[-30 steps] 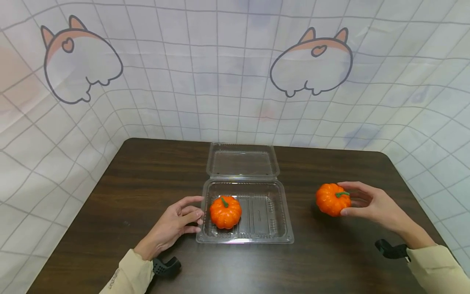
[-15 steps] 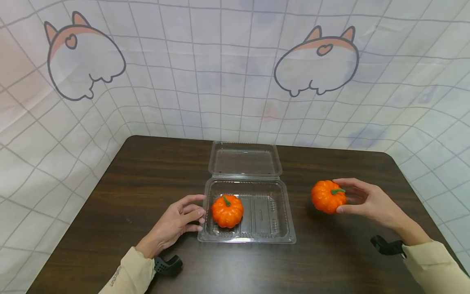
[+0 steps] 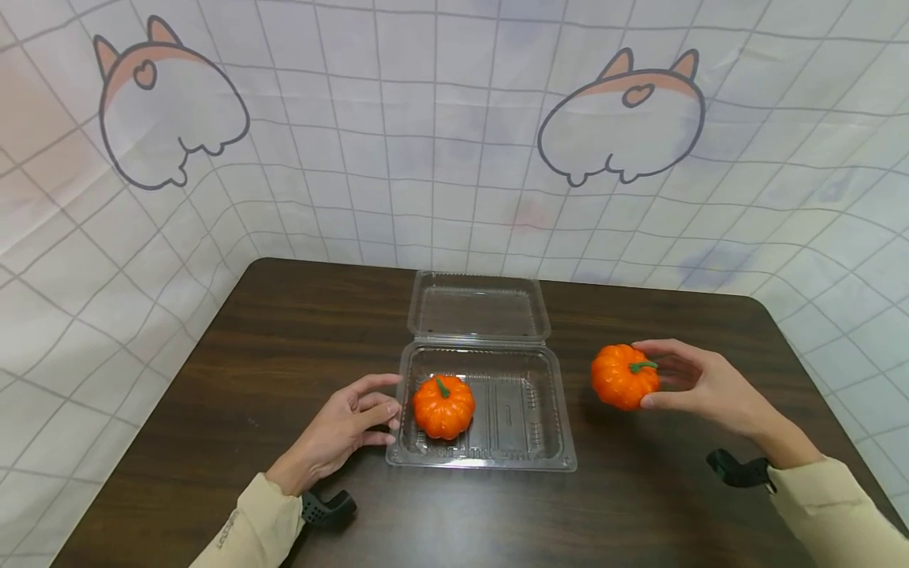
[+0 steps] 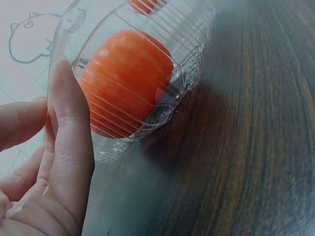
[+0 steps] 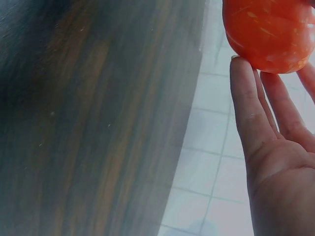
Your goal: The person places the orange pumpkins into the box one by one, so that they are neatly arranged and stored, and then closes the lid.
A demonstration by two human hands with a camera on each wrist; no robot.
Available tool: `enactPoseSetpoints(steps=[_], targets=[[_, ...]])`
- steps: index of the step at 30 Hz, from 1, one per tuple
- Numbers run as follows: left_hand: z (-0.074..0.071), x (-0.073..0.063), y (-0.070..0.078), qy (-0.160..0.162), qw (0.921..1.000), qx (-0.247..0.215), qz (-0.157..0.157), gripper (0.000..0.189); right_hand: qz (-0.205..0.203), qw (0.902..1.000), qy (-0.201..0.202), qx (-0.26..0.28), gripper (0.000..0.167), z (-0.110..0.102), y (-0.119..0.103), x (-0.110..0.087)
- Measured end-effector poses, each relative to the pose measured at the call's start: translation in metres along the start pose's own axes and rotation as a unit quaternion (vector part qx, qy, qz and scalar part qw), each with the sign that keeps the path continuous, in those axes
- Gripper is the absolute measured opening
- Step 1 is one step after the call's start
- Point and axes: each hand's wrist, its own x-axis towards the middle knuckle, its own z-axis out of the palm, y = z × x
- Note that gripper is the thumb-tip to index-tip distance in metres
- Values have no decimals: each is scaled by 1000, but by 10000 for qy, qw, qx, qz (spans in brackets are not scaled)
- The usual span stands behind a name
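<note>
A clear plastic clamshell container (image 3: 497,460) lies with its lid folded back on the dark wooden table. Inside its left half sits a small orange toy pumpkin (image 3: 443,410) with a green stem, seen through the clear wall in the left wrist view. My left hand (image 3: 344,430) rests its fingertips against the container's left rim, fingers loosely spread. To the right of the container, my right hand (image 3: 717,398) grips a second orange toy pumpkin (image 3: 619,379) between thumb and fingers, close over the table. Its green stem points toward the hand.
White grid-patterned cloth (image 3: 454,158) with cartoon corgi prints hangs behind and beside the table. The container's open lid (image 3: 479,309) lies toward the table's back edge. A black wrist strap (image 3: 738,469) shows at each cuff.
My right hand has carried its pumpkin leftward, nearer the container. My left hand has stayed at the rim. The whole view has shifted slightly.
</note>
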Motion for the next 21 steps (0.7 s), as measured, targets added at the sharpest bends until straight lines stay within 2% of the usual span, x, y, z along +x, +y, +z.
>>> enactPoseSetpoints(steps=[21], targets=[[1,0,1,-2,10000,25,24,63,-349,9988,-253,234,68,4,-23,24]])
